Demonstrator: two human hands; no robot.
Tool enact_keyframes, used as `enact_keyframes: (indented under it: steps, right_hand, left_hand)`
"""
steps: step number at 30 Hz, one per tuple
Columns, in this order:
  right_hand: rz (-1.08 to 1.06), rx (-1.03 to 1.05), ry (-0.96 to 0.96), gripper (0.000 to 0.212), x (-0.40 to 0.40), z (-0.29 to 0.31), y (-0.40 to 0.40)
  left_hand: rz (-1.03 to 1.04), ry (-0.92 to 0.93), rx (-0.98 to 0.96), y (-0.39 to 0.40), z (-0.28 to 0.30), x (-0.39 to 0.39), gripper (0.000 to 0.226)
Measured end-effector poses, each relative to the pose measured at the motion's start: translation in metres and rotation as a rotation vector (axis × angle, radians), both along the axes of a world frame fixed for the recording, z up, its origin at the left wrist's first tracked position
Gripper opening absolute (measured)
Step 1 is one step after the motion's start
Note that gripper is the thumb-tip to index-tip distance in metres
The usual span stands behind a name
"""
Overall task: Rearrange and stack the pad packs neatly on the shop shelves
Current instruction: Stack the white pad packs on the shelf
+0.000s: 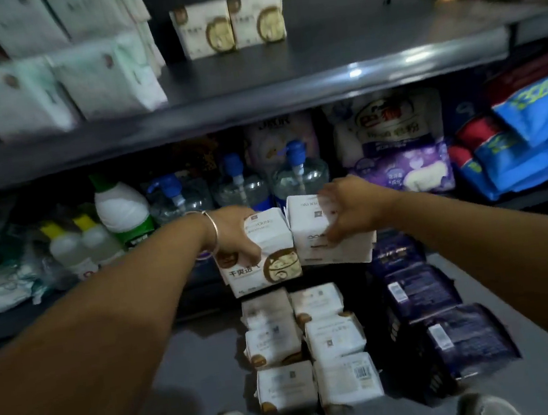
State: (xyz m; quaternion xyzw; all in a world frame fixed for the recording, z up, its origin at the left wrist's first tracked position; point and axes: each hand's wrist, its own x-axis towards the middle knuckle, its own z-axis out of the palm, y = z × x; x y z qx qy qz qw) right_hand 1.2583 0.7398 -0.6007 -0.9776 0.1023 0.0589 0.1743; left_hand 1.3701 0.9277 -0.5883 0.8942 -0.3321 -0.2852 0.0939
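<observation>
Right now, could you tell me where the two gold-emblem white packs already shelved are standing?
Head view: the two gold-emblem white packs stand side by side at the upper shelf's centre back, right of the pale green packs.

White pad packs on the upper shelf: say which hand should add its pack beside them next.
Probably the right hand: its white pack is held higher, nearer below the two shelved packs. The left hand grips its round-logo pack lower.

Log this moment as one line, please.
left hand: grips white pack | right hand: grips second white pack | upper shelf: matching packs standing
</observation>
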Motion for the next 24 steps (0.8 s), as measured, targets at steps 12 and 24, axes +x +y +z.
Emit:
enact_keyframes:
  steps: [12,24]
  right_hand:
    - [-0.081,-0.103,-0.342,0.068,-0.001,0.184,-0.032]
    - [-0.144,-0.326,-0.407,0.081,0.080,0.221,-0.070]
  left_hand:
    - [-0.035,-0.287,-0.271,-0.024,0.186,0.016,0.066]
    - [0.023,-0.480,-0.281,-0.062,0.233,0.102,0.061]
